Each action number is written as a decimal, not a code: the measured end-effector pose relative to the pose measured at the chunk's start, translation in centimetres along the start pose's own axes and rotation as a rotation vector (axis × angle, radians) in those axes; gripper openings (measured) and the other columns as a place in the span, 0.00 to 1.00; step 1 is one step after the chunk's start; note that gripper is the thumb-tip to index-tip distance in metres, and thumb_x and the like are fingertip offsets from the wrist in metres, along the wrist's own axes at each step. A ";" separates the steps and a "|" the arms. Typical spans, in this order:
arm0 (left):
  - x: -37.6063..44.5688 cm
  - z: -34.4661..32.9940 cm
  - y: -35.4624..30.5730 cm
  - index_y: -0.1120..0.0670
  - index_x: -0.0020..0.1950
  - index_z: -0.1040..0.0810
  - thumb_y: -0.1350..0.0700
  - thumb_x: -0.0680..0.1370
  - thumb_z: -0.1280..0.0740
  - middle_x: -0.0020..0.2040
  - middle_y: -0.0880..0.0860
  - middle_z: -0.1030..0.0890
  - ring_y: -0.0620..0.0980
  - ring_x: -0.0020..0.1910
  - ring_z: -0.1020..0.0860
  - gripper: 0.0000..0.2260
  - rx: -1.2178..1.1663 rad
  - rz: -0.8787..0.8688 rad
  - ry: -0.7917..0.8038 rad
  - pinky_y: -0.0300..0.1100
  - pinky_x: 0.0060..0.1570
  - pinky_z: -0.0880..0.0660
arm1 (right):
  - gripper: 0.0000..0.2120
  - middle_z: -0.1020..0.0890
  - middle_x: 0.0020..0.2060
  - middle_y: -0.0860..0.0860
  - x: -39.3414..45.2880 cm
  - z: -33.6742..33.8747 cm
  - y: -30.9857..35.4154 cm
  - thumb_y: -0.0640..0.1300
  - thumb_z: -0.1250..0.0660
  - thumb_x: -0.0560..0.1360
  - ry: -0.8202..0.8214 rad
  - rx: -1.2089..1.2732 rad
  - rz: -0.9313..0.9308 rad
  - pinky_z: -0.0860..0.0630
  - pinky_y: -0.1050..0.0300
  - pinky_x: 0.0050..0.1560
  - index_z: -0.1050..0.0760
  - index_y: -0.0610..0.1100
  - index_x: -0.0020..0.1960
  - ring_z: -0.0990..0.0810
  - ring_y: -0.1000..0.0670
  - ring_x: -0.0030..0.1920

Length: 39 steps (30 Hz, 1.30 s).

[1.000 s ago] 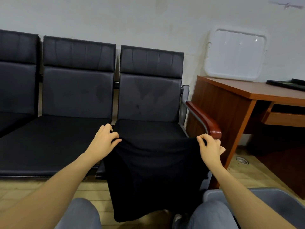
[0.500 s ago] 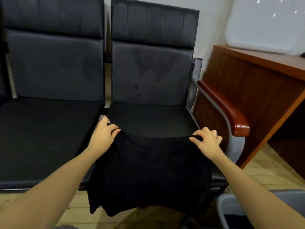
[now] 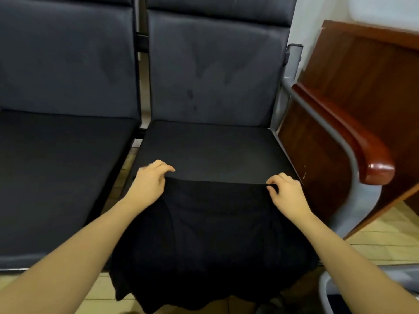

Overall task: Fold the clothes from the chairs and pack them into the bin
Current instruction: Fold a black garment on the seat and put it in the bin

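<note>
pinching a black garment (image 3: 210, 234) by its top corners, left hand (image 3: 148, 185) and right hand (image 3: 286, 196) spread it over the chair seat (image 3: 210, 152); folding barely begun, grey bin (image 3: 326, 288) waits.

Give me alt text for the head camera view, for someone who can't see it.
Two bare hands, left hand and right hand, pinch the top edge of a black garment spread over the front of a black chair seat, its lower part hanging toward the floor. A wooden armrest and a grey bin sit at right.
</note>
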<state>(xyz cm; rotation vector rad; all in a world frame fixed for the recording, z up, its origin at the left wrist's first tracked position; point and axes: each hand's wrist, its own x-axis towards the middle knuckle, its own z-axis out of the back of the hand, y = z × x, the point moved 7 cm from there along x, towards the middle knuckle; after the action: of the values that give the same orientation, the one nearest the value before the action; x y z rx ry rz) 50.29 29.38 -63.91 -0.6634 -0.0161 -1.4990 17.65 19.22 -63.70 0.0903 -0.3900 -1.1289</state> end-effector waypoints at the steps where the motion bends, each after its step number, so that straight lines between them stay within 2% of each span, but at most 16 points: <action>1: -0.3 -0.5 0.1 0.55 0.54 0.20 0.66 0.76 0.36 0.53 0.51 0.24 0.54 0.52 0.24 0.11 -0.063 0.063 0.032 0.51 0.57 0.29 | 0.05 0.22 0.48 0.48 -0.1 -0.1 0.3 0.40 0.35 0.77 0.013 0.011 0.008 0.31 0.51 0.54 0.22 0.43 0.52 0.24 0.45 0.51; 3: -0.8 -1.5 0.2 0.48 0.56 0.23 0.52 0.79 0.36 0.55 0.47 0.29 0.50 0.55 0.31 0.08 -0.005 0.146 0.128 0.47 0.58 0.38 | 0.09 0.24 0.52 0.50 -0.5 -0.6 0.5 0.46 0.36 0.78 0.066 0.058 -0.044 0.34 0.53 0.56 0.24 0.45 0.57 0.27 0.46 0.55; 5: -0.9 -1.8 0.5 0.46 0.55 0.23 0.46 0.77 0.35 0.53 0.46 0.30 0.47 0.53 0.35 0.08 0.008 0.164 0.165 0.44 0.56 0.41 | 0.13 0.27 0.55 0.52 -0.8 -1.2 0.4 0.51 0.37 0.78 0.136 0.070 -0.109 0.39 0.53 0.58 0.27 0.50 0.60 0.31 0.47 0.59; 7: -0.8 -1.4 0.4 0.48 0.52 0.20 0.47 0.76 0.33 0.50 0.47 0.29 0.47 0.50 0.34 0.08 -0.044 0.183 0.142 0.43 0.53 0.42 | 0.12 0.28 0.53 0.53 -0.9 -1.3 0.3 0.52 0.36 0.77 0.157 0.084 -0.136 0.42 0.54 0.57 0.27 0.51 0.59 0.32 0.47 0.59; 12: 0.0 -0.6 0.2 0.50 0.50 0.16 0.51 0.76 0.32 0.44 0.48 0.29 0.52 0.50 0.33 0.07 -0.042 0.233 0.039 0.43 0.50 0.43 | 0.04 0.28 0.47 0.53 -0.2 -0.1 0.8 0.48 0.32 0.76 0.053 0.166 -0.205 0.46 0.56 0.52 0.20 0.52 0.49 0.33 0.47 0.56; 17: 3.5 0.3 -0.4 0.49 0.53 0.17 0.49 0.77 0.33 0.46 0.49 0.29 0.54 0.51 0.33 0.09 0.005 0.259 -0.060 0.42 0.48 0.44 | 0.05 0.29 0.49 0.50 3.4 1.9 2.5 0.50 0.33 0.76 -0.042 0.087 -0.219 0.43 0.53 0.54 0.19 0.55 0.50 0.34 0.45 0.56; 22: 9.2 2.5 -1.2 0.49 0.53 0.17 0.49 0.77 0.34 0.49 0.51 0.28 0.55 0.52 0.35 0.09 0.001 0.263 -0.212 0.42 0.49 0.46 | 0.06 0.33 0.46 0.52 8.7 4.9 3.9 0.49 0.33 0.76 -0.212 0.042 -0.156 0.46 0.55 0.50 0.18 0.54 0.50 0.34 0.44 0.55; 29: 14.8 6.6 -2.2 0.53 0.49 0.17 0.51 0.77 0.32 0.44 0.51 0.31 0.56 0.49 0.34 0.07 0.033 0.205 -0.506 0.44 0.50 0.45 | 0.04 0.35 0.45 0.51 13.7 9.8 4.7 0.45 0.31 0.75 -0.520 0.101 -0.057 0.48 0.56 0.51 0.19 0.48 0.49 0.35 0.44 0.51; 33: 14.2 7.0 -2.2 0.53 0.47 0.18 0.47 0.76 0.32 0.45 0.51 0.31 0.55 0.50 0.34 0.10 0.021 0.193 -0.508 0.45 0.52 0.44 | 0.04 0.34 0.46 0.53 12.5 9.7 4.2 0.44 0.31 0.75 -0.525 0.171 -0.066 0.47 0.56 0.55 0.20 0.48 0.50 0.36 0.47 0.53; 39: 9.8 7.2 -2.9 0.54 0.44 0.18 0.46 0.76 0.33 0.44 0.51 0.31 0.52 0.49 0.36 0.12 -0.028 0.222 -0.468 0.44 0.53 0.45 | 0.04 0.29 0.47 0.52 7.5 8.6 3.2 0.50 0.32 0.75 -0.447 0.274 -0.130 0.49 0.57 0.54 0.21 0.51 0.48 0.36 0.51 0.54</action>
<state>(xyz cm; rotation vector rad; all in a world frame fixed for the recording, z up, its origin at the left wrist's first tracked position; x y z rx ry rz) 51.46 23.65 -52.84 -0.9936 -0.2716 -1.1087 20.20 14.99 -52.91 0.1043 -0.9487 -1.2174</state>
